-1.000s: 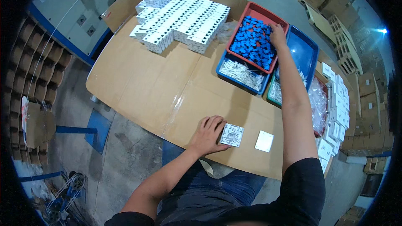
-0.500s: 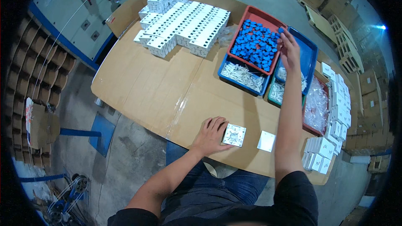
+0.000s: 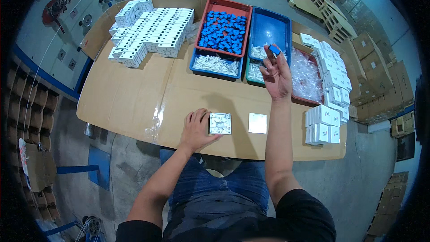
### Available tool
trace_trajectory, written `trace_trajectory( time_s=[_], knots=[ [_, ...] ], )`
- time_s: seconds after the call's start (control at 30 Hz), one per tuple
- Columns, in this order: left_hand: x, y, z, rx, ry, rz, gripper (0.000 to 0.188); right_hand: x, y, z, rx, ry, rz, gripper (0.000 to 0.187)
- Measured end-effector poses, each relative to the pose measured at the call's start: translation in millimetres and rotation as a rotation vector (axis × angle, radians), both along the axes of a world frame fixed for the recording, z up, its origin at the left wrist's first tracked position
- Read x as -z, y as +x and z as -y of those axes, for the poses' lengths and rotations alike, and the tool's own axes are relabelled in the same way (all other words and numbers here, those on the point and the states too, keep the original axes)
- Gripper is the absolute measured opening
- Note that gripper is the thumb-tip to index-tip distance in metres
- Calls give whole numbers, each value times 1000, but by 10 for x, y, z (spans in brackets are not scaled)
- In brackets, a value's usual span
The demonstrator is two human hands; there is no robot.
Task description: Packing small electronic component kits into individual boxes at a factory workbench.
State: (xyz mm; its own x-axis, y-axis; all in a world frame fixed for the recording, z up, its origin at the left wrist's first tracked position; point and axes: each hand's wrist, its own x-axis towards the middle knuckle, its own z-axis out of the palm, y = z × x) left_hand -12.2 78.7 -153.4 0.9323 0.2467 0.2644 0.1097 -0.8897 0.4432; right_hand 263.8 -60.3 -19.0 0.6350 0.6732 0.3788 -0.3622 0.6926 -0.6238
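Observation:
On the near part of the cardboard-covered table lies a square white plate with a moulded back. My left hand grips it by its left side, fingers at the left edge and thumb along the lower edge. My right hand is raised above the trays, palm up, pinching a small blue plastic piece between its fingertips. A flat white square plate lies between the moulded plate and my right forearm. Many similar blue pieces fill a red tray beyond.
A blue tray holds small white parts. Another blue tray stands beside the red one, above a green tray. Clear plastic bags fill a reddish tray. White boxes line the right; stacked white units stand far left.
My right hand has drawn back from the red tray, turning palm up with the blue piece. My left hand remains at the moulded plate. The whole view has shifted and turned.

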Motion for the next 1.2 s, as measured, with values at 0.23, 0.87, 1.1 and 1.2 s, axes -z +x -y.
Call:
trace_trajectory(
  time_s=[0.23, 0.87, 1.1, 1.2],
  knots=[
    [61, -100, 1, -4, 29, 33, 88, 71, -466, 145, -106, 154, -142, 39],
    [205, -71, -90, -22, 4, 48, 88, 1374, -1469, -146, 449, -1023, 1052, 22],
    [222, -67, -83, -19, 10, 50, 88, 1443, -1484, -150, 423, -1055, 1095, 23],
    [226, -62, -95, -16, 15, 51, 88, 1396, -1506, -171, 418, -1070, 1077, 23]
  ],
)
